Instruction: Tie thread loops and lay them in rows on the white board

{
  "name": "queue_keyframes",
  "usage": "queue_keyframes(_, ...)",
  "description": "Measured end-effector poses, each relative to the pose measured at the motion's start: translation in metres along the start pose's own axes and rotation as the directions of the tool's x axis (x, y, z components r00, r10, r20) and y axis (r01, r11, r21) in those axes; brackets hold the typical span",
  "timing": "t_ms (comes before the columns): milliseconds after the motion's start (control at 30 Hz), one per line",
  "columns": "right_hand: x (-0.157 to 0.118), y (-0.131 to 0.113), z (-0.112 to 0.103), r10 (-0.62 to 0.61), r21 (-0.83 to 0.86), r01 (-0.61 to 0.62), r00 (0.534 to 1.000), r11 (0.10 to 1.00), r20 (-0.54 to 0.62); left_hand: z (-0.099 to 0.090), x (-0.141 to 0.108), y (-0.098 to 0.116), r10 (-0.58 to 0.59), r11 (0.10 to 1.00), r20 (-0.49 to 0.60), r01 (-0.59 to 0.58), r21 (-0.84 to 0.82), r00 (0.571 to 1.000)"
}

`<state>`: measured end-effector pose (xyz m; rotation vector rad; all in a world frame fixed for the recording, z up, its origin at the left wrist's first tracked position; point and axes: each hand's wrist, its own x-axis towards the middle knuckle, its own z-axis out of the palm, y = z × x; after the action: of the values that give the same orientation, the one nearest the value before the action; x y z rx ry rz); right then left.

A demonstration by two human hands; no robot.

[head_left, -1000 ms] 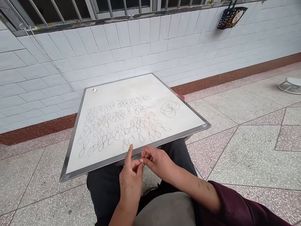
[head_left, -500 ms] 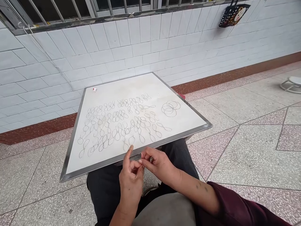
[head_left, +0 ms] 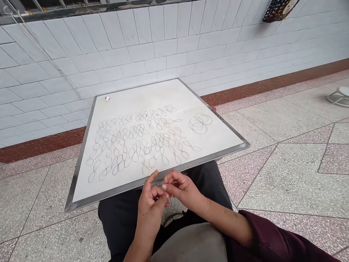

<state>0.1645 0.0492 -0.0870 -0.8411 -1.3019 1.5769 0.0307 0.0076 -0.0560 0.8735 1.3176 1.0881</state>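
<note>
At the table's near edge, my left hand (head_left: 152, 203) and my right hand (head_left: 181, 187) meet with their fingertips together. Thumb and fingers of each are pinched; the left index finger points up toward the tabletop. Whatever they hold is too thin and too hidden to make out. Just beyond them, many thin dark strands bent into figure-eight loops (head_left: 163, 160) lie in rows on the white tabletop (head_left: 141, 98). Several larger round rings of thin strand (head_left: 200, 123) overlap on the right side of the table.
A metal rim (head_left: 109, 198) edges the table, which stands over my knees. A small white and red object (head_left: 107, 99) sits at its far left corner. Behind is a white tiled wall (head_left: 114, 69) with a hanging bag (head_left: 279, 10). A round stool (head_left: 339, 96) stands far right.
The view has tilted slightly downward. Both hands stay pinched together at the table edge, with only small finger movements. The loops on the table lie as before.
</note>
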Motion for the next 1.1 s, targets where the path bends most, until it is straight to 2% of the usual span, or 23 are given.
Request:
queue_keyframes(100,0.006,0.001,-0.003,0.088,0.111,-0.092,0.995,0.99,0.039,-0.004,0.006,-0.003,-0.025,0.999,0.026,0.026,-0.039,0.999)
queue_keyframes(233,0.012,0.003,-0.006,0.155,0.127,-0.162,0.986,0.978,0.064,-0.007,0.014,-0.007,-0.075,0.995,0.034,0.077,-0.066,0.997)
queue_keyframes(400,0.018,0.011,-0.009,0.159,0.163,-0.172,0.983,0.972,0.093,-0.008,0.022,-0.01,-0.136,0.984,0.0,0.135,-0.12,0.991)
queue_keyframes(600,0.02,0.012,-0.013,0.177,0.208,-0.204,0.974,0.957,0.144,-0.006,0.024,-0.01,-0.187,0.958,0.037,0.191,-0.215,0.982)
queue_keyframes(767,0.011,0.008,-0.016,0.159,0.168,-0.175,0.982,0.97,0.106,-0.004,0.017,-0.008,-0.105,0.981,-0.071,0.091,-0.173,0.992)
queue_keyframes(833,0.005,0.01,-0.014,0.164,0.139,-0.181,0.978,0.974,0.128,-0.003,0.013,-0.006,-0.063,0.987,-0.109,0.046,-0.154,0.992)
queue_keyframes(967,-0.004,0.018,-0.007,0.181,0.182,-0.219,0.962,0.959,0.205,0.0,0.005,-0.001,-0.016,0.987,-0.105,-0.001,-0.163,0.994)
queue_keyframes(1100,-0.009,0.019,-0.002,0.139,0.241,-0.19,0.967,0.952,0.212,0.003,-0.003,0.003,-0.002,0.983,-0.111,-0.019,-0.185,0.994)
